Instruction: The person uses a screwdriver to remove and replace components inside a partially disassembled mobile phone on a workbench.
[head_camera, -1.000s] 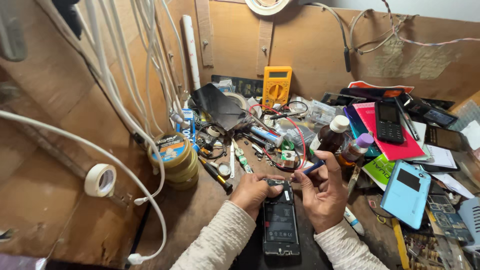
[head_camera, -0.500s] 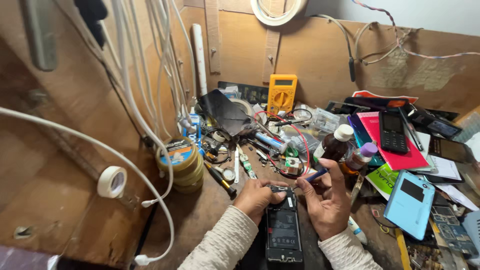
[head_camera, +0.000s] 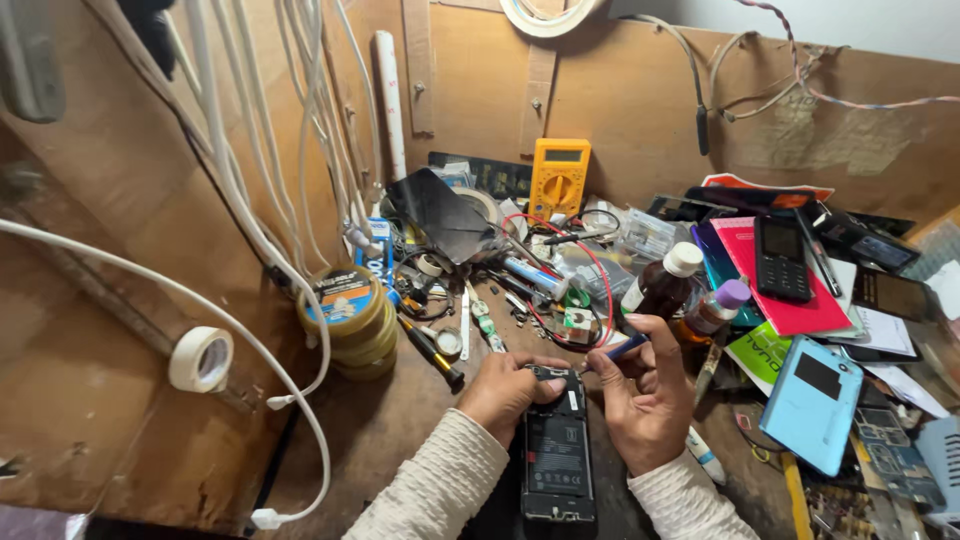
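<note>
Wooden boards close in a cluttered wooden bench (head_camera: 390, 430) on the left and at the back. At far left a roll of white tape (head_camera: 201, 359) hangs on the side board, with white cables (head_camera: 240, 200) running down across it. Next to the right, a stack of yellow tape rolls (head_camera: 350, 320) stands on the bench, and a black-handled screwdriver (head_camera: 432, 354) lies just beside it. A yellow multimeter (head_camera: 559, 178) leans against the back board, its red lead (head_camera: 590, 270) looping down toward the hands.

Left hand (head_camera: 505, 390): curled, fingers closed over the top left corner of an opened smartphone (head_camera: 556, 458), which lies flat at bottom centre with its back cover off and its dark innards up, top end pointing away from the person.

Right hand (head_camera: 645, 395): closed in a pinch on a thin blue-handled tool (head_camera: 620, 350), its tip just above the phone's top right corner; whether the tip touches cannot be told.

Just beyond the right hand stand a brown bottle with a white cap (head_camera: 665, 285) and a smaller bottle with a purple cap (head_camera: 715, 308), close together. Farther right, a black keypad phone (head_camera: 781, 258) rests on a red booklet (head_camera: 790, 310). A light blue phone back cover (head_camera: 815, 405) lies near the right edge, well apart from the hands.
</note>
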